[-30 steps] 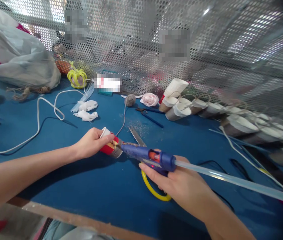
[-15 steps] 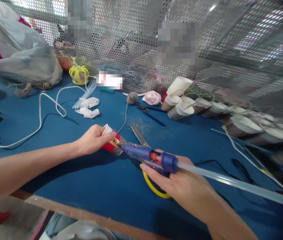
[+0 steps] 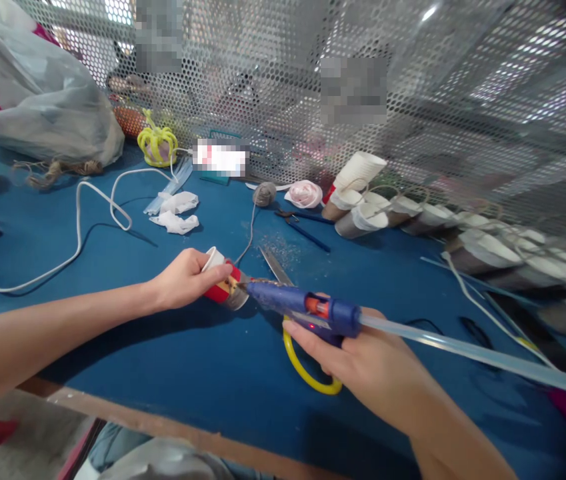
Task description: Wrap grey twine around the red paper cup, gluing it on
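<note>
- Blue glue gun, gripped by right hand, has shifted slightly right.
- Red-and-white cup, gripped by left hand, stays tilted left of the scissors.
- Nozzle now reaches less across it; contact unclear.

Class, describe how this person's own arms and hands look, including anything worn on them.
The left hand and right hand wear no gloves. The left forearm and right forearm show no sleeve, watch or bracelet within the picture. No ring shows, though some fingers are hidden.
</note>
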A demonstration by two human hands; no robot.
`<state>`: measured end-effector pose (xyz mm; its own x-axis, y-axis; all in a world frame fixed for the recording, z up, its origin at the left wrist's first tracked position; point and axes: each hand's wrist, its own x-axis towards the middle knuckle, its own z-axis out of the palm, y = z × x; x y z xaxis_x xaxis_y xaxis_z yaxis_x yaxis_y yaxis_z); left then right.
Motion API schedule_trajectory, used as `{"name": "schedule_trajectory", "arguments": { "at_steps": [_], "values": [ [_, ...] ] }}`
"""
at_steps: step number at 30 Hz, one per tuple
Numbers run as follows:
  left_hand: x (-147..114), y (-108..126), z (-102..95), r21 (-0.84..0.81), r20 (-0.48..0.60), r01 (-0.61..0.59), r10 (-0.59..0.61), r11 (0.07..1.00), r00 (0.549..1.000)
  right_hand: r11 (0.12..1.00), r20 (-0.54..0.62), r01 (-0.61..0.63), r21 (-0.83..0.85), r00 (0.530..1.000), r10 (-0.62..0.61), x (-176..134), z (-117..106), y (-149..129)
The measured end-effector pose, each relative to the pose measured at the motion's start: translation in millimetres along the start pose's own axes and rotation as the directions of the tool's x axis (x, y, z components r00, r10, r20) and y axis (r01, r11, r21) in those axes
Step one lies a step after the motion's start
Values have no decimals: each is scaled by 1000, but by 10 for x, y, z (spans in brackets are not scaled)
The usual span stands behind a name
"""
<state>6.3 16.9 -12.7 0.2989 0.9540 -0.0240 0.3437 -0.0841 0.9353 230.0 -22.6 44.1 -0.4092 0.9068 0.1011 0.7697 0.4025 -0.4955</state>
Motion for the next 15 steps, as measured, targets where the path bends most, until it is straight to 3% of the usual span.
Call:
{"name": "schedule_trajectory", "arguments": {
  "at_steps": [11, 15],
  "values": [
    [-14, -29, -3, -12, 47, -49, 49, 999, 998, 995, 57, -93, 21, 994, 92, 58, -66, -21],
    [-19, -29, -2, 1, 37, -46, 46, 999, 998, 999, 69, -43, -9, 997, 44, 52, -68, -51]
  ]
}}
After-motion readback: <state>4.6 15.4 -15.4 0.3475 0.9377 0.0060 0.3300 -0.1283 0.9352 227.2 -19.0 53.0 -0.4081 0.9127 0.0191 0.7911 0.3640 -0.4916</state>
